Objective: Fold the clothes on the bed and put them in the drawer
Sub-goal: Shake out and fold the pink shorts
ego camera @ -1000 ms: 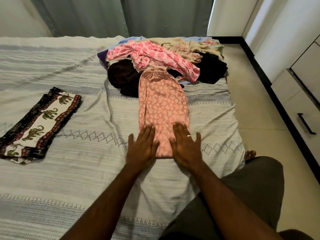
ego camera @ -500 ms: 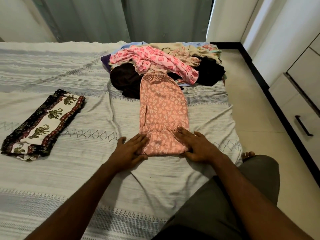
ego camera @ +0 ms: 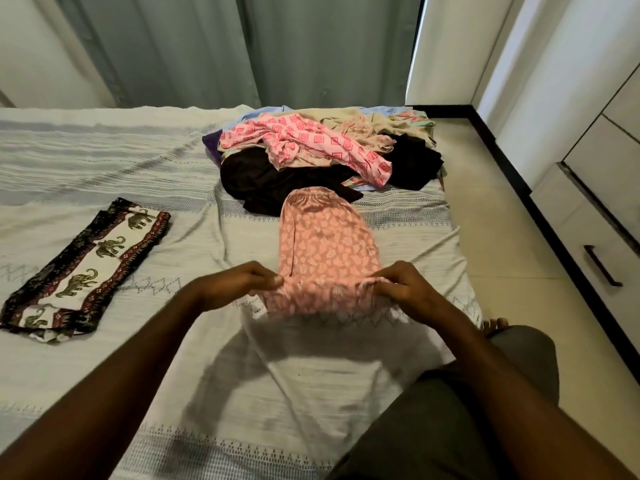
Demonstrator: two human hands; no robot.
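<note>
Two hands pinch the near hem of a pink patterned garment (ego camera: 325, 251): the left hand (ego camera: 239, 284) curls thumb and fingertips onto the left corner, the right hand (ego camera: 403, 289) bunches the right corner under bent fingers. Between the two grips the soft, thin cloth is lifted off the bed (ego camera: 104, 161) and sags in a shallow fold, blurred at its lower edge; it casts a shadow on the sheet below the fingers. Beyond the fingers the garment lies flat, a long narrow shape printed with pale leaf-like motifs, ending in a gathered waistband at its far end. The sheet is a pale woven fabric with grey ribbed bands and zigzag stitching, creased near the wrists. Well to the left of the left hand rests a folded cloth (ego camera: 86, 265), a long rectangle with a dark floral border and olive elephants on a cream centre. Past the waistband, touching it, sits a heap of unfolded clothes (ego camera: 325, 157): dark brown and black pieces, a pink one with red squares draped across, beige and light blue behind. Right of the right hand, across the tiled floor, stands a white drawer (ego camera: 585, 237) with a dark bar handle. Grey curtains (ego camera: 242, 46) hang farthest back. No writing can be read.
</note>
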